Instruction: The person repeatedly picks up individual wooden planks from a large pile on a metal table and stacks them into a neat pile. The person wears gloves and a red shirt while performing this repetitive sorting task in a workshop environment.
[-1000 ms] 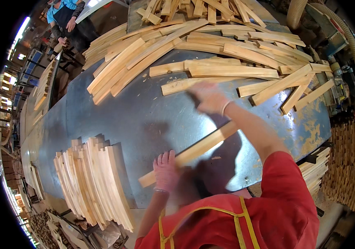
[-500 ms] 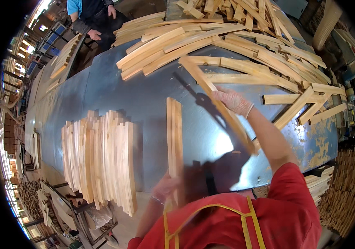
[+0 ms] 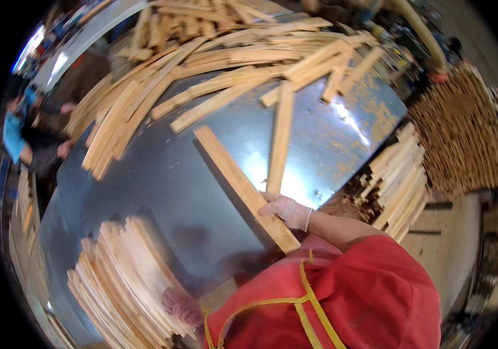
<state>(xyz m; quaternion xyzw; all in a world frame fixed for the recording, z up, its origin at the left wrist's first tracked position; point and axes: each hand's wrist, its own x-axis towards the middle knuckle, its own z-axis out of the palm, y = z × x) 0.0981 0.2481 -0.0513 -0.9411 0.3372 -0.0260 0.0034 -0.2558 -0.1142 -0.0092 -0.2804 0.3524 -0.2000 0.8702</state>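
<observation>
My right hand (image 3: 287,210), in a pale knit glove, is closed on a wooden slat (image 3: 246,189), thumb over its face. That slat slants above the dark metal tabletop (image 3: 202,232). Beyond my right hand another slat (image 3: 281,136) lies on the table, one end pointing towards me. My left hand (image 3: 182,308), also gloved, is at the right edge of a row of pale slats (image 3: 124,273) set side by side at the near left. Motion smears its fingers, so its grip cannot be made out.
A loose pile of slats (image 3: 231,55) spreads across the table's far side. Stacked wood (image 3: 470,128) and more slats (image 3: 400,180) stand off the right edge. A co-worker (image 3: 34,131) in a blue top is at the far left. A hose (image 3: 420,32) hangs at the back right.
My view has swung to the right. My left hand has gone from the upright slats in front of me to the row at the left. My right hand has drawn its slat nearer to me.
</observation>
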